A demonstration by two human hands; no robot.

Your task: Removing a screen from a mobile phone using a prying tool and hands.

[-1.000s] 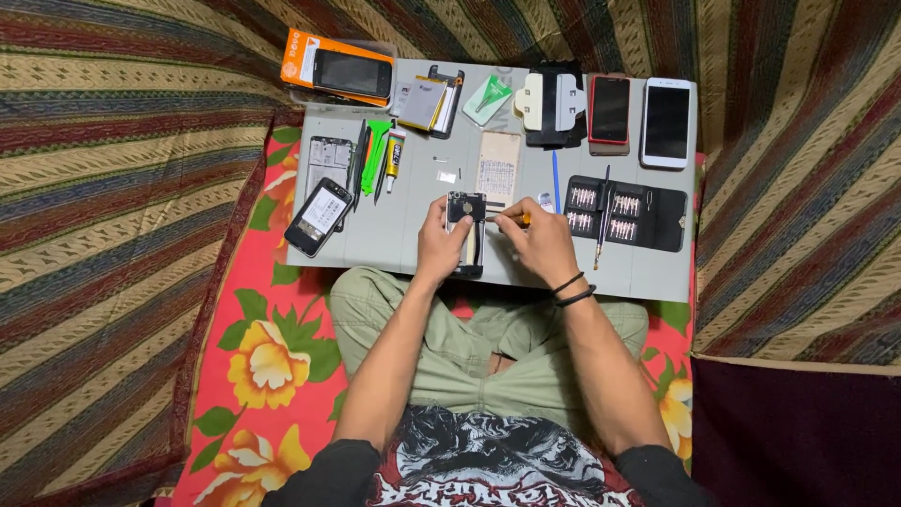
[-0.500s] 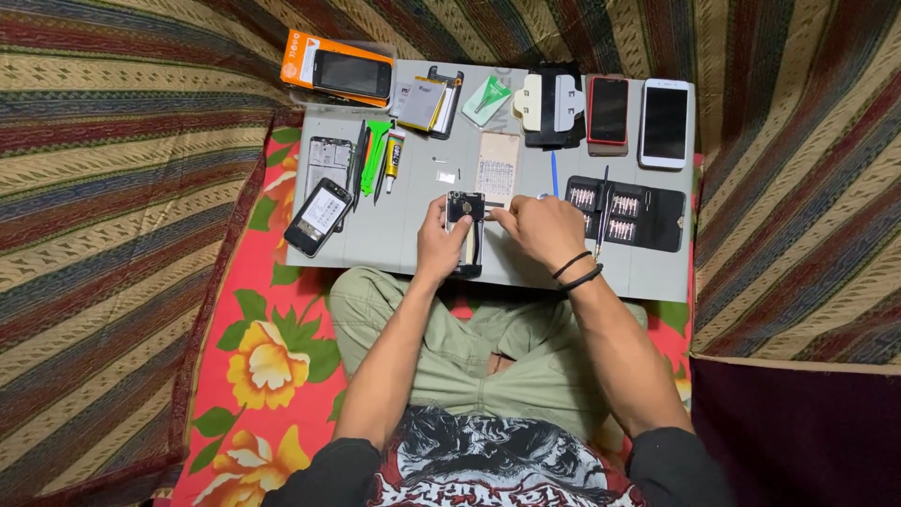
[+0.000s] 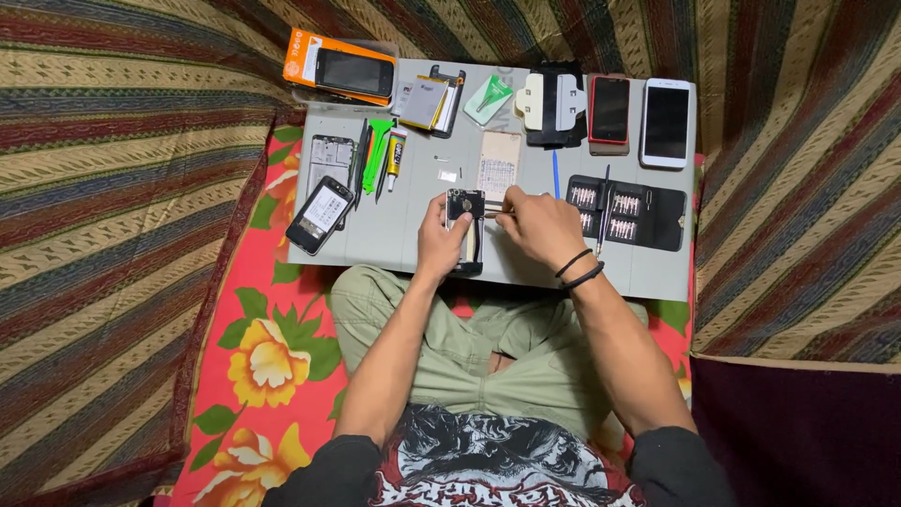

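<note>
Centrally, we are viewing a grey work board (image 3: pixel 394 239) lying across the seated person's lap. We are seeing the left hand (image 3: pixel 439 239) gripping the opened phone (image 3: pixel 466 230) along its left edge, fingers curled around the frame, holding it flat on the board. We are seeing the right hand (image 3: pixel 540 225) at the phone's 3 o'clock, its fingers pinched together on a thin tool (image 3: pixel 504 214) whose tip is reaching the phone's upper part; we cannot tell whether the tip is touching. At 9 o'clock of the phone, a black phone (image 3: pixel 321 214) is lying tilted. At 3 o'clock, a black bit case (image 3: pixel 627 212) is lying open. At 12 o'clock, a small printed card (image 3: pixel 498 164) is resting. At 1 o'clock, a red phone (image 3: pixel 609 110) and a white phone (image 3: pixel 666 122) are lying side by side. At 11 o'clock, an orange box (image 3: pixel 343 68) is overhanging the board's far edge.
</note>
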